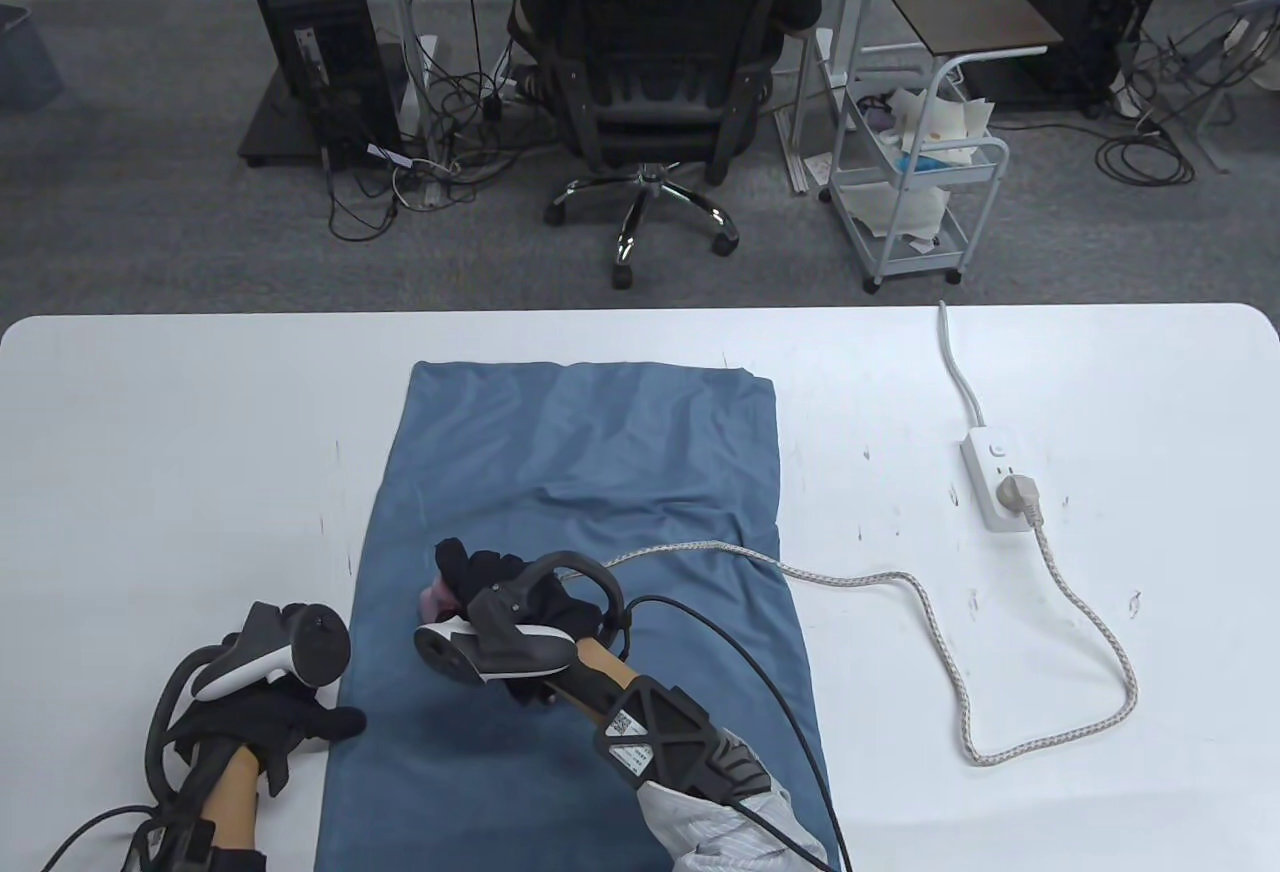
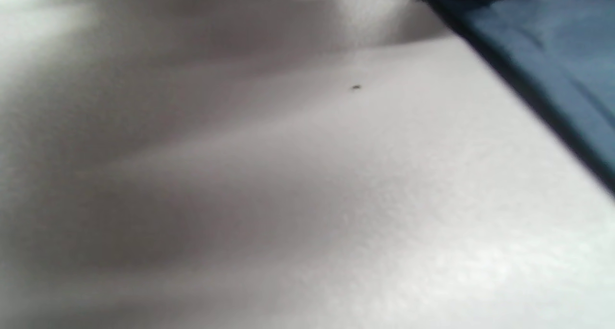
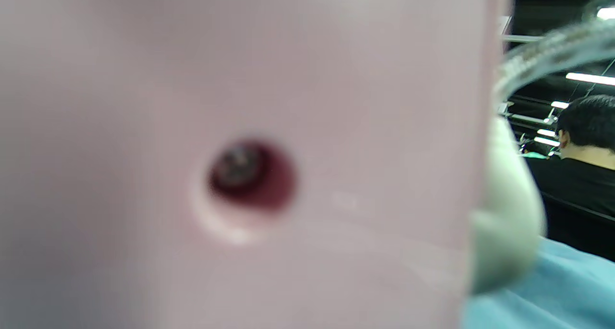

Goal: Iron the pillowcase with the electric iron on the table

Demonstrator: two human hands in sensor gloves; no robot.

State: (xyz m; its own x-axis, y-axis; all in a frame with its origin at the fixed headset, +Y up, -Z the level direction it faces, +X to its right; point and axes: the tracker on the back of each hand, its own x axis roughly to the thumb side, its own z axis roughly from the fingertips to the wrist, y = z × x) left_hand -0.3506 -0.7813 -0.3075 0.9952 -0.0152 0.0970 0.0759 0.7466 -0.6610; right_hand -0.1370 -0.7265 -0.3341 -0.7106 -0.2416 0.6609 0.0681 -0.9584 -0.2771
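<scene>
- Your right grip [image 1: 490, 602] curls round the pink iron [image 1: 436, 598], mostly hidden beneath it on the pillowcase [image 1: 590, 472].
- Only your right wrist view shows its casing [image 3: 240, 127], blurred.
- Your left grip [image 1: 275, 722] rests relaxed on the tabletop [image 1: 150, 472], a fingertip touching the pillowcase edge.

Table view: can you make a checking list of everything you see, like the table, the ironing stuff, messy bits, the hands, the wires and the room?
Surface: white table, small dark marks.
Job's things: blue pillowcase flat, wrinkled across the middle; pink iron on it, mostly hidden.
Clutter: nothing seen.
Grippers: right hand grips the iron; left hand rests on the table, fingertip touching the pillowcase's edge.
Cables: braided cord crosses the pillowcase to the power strip, plugged in.
Surroundings: office chair, wire cart, floor cables.
</scene>
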